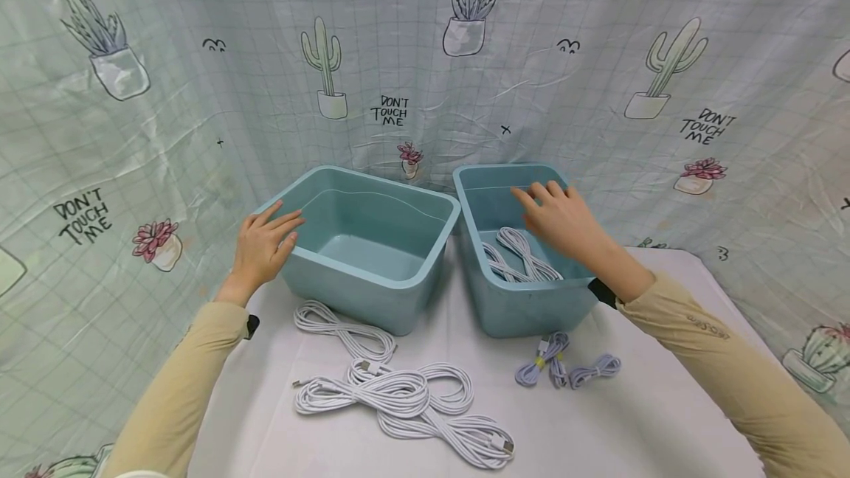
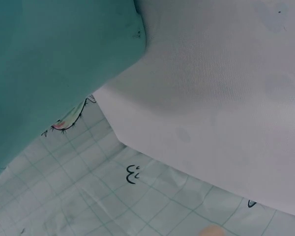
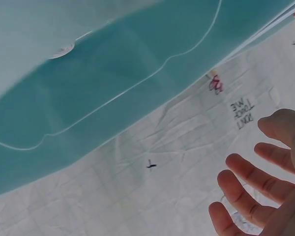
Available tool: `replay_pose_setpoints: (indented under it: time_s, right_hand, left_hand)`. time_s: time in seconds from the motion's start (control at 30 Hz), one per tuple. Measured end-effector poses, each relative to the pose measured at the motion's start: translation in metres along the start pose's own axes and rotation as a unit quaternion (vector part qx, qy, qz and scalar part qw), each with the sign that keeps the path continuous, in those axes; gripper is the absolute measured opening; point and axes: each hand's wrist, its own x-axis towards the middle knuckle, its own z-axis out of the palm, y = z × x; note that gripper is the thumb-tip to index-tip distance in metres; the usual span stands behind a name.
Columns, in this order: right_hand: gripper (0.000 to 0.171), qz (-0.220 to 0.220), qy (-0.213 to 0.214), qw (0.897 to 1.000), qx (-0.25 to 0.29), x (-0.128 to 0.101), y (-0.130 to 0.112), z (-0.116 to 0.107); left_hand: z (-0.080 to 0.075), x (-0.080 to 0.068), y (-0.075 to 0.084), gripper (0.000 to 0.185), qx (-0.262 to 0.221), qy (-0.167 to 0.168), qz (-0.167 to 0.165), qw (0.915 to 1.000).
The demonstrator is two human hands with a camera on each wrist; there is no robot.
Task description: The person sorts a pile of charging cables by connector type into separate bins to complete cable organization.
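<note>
My left hand [image 1: 265,246] is at the left end of a blue-green plastic bin [image 1: 352,286], its fingers loosely extended over the rim and holding nothing. In the left wrist view only a blurred fingertip [image 2: 212,231] shows, at the bottom edge. Above a second blue-green bin [image 1: 531,312], my right hand [image 1: 561,223] hovers with fingers spread and slightly bent. The right wrist view shows that hand's palm and fingers [image 3: 250,204] with nothing in them. Coiled white cables [image 1: 521,253] lie on the floor of the right bin, partly hidden by its front rim. No cable shows inside the left bin.
Several bundled white cables [image 1: 361,393] lie overlapping on the white table [image 1: 265,426] before the left bin. Two lilac cable bundles, one with a yellow tie [image 1: 540,363], lie before the right bin. A cactus-print curtain [image 1: 398,57] hangs close behind the bins.
</note>
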Motion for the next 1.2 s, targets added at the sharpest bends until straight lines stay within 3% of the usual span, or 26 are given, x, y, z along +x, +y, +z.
replay_pose_setpoints:
  time_s: [0.5,0.83,1.0,1.2]
  right_hand:
    - [0.041,-0.032,-0.001,0.999,0.029,-0.011,-0.030,-0.016]
    - [0.041,-0.056,0.027,0.997,0.044,-0.019,-0.059,-0.015]
    - [0.028,-0.079,0.043,0.995,0.053,-0.024,-0.078,-0.013]
    - [0.032,-0.097,0.002,0.993,0.060,-0.030,-0.102,-0.015]
  left_hand:
    - [0.001,-0.001,0.000,0.051,0.000,0.002,0.001,1.0000]
    - [0.001,0.000,-0.001,0.053,-0.004,0.014,0.006,0.9999]
    - [0.002,-0.001,-0.002,0.052,-0.005,0.015,0.006,0.9999]
    - [0.002,-0.001,-0.002,0.052,-0.010,0.010,0.001,0.9999]
